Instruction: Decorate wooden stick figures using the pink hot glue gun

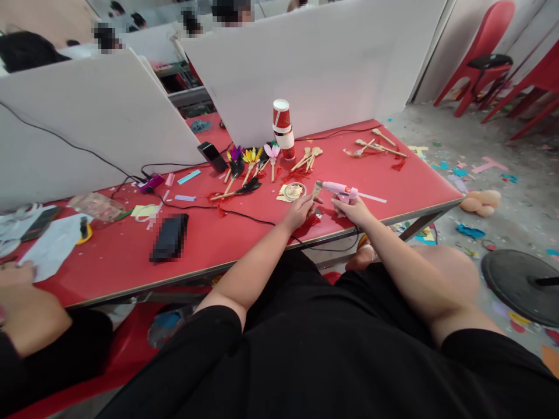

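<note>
My left hand (300,212) is closed on a small wooden stick piece (317,189) near the table's front edge. Close on its right, my right hand (350,210) grips a pink glue gun (335,187), whose nozzle points left at the top of the wooden piece. Whether the nozzle touches it is too small to tell. Just behind my left hand lies a round clear dish (295,191) on yellow paper. Further back are wooden sticks with red tassels (311,158), a pink flower stick (272,152) and a yellow flower stick (252,157).
Stacked red cups (285,137) stand by the white partition (305,70). More sticks (376,146) lie at the back right. A black pouch (169,237) and a cable cross the table's left half. A person's arm (30,314) rests at the far left.
</note>
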{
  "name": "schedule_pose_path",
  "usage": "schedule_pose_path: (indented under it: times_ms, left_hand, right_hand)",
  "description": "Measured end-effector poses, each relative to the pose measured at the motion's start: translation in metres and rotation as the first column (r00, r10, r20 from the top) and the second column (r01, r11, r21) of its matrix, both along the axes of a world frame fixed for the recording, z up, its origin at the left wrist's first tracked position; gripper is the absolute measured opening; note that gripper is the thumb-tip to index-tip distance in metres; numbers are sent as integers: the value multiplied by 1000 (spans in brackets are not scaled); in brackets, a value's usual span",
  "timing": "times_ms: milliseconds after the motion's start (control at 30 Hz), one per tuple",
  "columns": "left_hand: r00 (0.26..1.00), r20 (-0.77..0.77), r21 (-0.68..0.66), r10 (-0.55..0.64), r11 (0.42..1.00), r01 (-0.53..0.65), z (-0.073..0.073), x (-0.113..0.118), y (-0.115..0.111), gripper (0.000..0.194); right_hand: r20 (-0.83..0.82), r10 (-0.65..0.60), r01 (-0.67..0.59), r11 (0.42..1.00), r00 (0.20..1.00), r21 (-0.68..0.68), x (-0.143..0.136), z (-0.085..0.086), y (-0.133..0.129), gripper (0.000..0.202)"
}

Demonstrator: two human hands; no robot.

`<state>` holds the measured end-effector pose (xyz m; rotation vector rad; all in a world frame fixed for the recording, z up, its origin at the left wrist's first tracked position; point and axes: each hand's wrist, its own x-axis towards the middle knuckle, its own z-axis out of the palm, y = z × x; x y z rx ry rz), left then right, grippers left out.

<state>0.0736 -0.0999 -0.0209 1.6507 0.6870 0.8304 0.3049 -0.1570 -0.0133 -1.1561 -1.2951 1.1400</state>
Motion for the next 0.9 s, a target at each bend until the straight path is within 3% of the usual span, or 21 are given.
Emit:
schedule_pose_path:
  times_ms: [433, 667, 900]
  left_hand:
    - [1000, 10, -17, 24, 1000, -24, -1, 2, 0, 44]
    - [1000, -2, 2, 19, 1000, -19, -2, 1, -2, 46]
    - [998, -44, 29, 45, 999, -44, 4, -1, -6, 52]
  right_hand:
    - [-71, -19, 16, 999, 997, -37, -5, 1, 10, 54]
    - [-58, -13, 12, 1000, 998, -18, -4, 3, 5, 49]
    - [-53, -25, 24, 999, 998, -24, -3, 8, -2, 56]
